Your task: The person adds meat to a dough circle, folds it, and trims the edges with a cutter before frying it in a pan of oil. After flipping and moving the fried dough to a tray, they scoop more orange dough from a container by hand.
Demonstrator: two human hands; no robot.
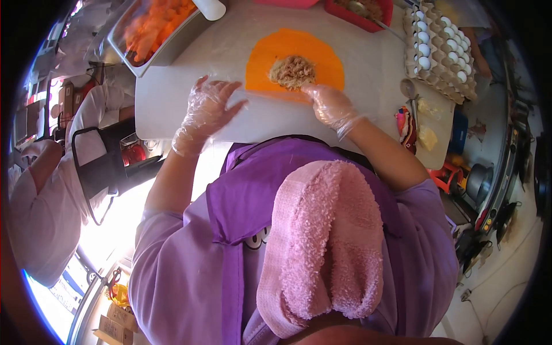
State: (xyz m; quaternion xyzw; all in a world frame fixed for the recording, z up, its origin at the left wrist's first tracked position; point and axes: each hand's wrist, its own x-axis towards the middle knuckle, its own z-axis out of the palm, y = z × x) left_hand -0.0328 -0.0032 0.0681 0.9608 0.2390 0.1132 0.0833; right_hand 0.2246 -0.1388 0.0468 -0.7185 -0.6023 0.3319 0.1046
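Note:
A flat orange sheet of dough lies on the pale work surface, with a heap of shredded filling near its middle. My left hand, in a clear plastic glove, is raised left of the dough with its fingers spread and nothing in them. My right hand, also gloved, is at the lower right of the dough, its fingertips pressed together at the edge beside the filling. What those fingertips hold, if anything, is hidden.
A metal tray of orange pieces stands at the upper left. At the upper right are a red container, egg trays and a spoon. Another person is at the far left.

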